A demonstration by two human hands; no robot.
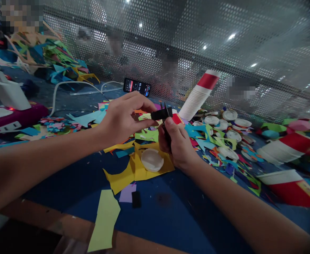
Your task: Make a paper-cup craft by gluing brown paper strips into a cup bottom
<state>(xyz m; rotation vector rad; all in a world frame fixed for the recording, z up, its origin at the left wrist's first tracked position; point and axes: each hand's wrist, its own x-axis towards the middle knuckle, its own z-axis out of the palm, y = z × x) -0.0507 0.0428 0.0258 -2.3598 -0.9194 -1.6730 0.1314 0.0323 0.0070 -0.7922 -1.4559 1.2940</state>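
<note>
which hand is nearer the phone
Left. The left hand is in front of the phone; the right hand is lower in view, off to the phone's right.

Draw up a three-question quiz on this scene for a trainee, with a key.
1. Which hand holds the scissors?
2. True or false: the white dish lies on yellow paper.
3. What colour is the piece that the left hand pinches? a) red, b) black, c) white.

Key: 1. The right hand. 2. True. 3. b.
</note>
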